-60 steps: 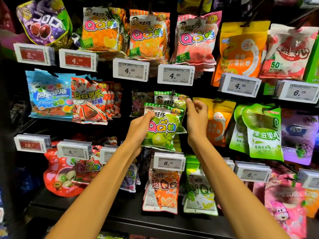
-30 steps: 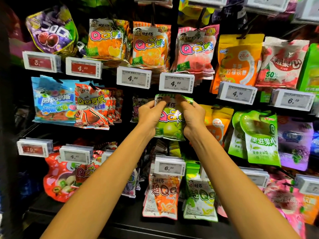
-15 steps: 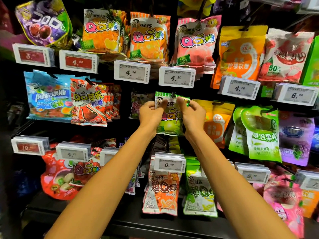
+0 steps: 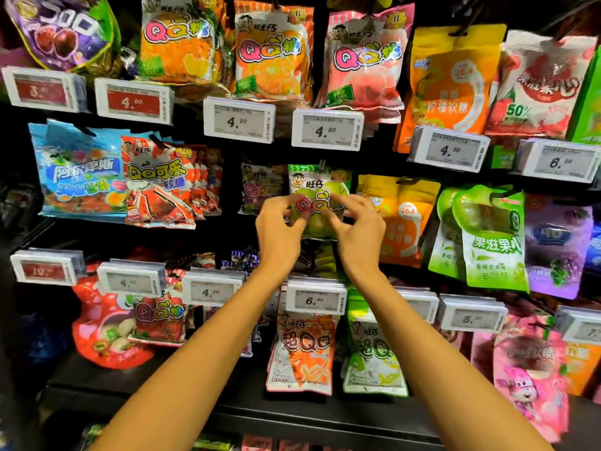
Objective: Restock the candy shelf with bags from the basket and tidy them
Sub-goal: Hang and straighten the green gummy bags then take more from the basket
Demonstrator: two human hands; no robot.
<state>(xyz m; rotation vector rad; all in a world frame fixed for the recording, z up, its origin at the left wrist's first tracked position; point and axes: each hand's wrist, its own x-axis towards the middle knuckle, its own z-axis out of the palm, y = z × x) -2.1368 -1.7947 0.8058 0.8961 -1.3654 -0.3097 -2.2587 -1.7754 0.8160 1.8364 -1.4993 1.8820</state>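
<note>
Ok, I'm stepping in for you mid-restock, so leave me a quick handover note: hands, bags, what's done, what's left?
Hands: left hand and right hand both at the front of the green QQ bag, fingers loosely curled; pinching or just touching, unclear.
Bag: hangs on its peg, middle row, above the 6.50 price tag.
Done: this bag is hung.
Left: straighten it, let go, fetch more; the basket is out of view.
</note>
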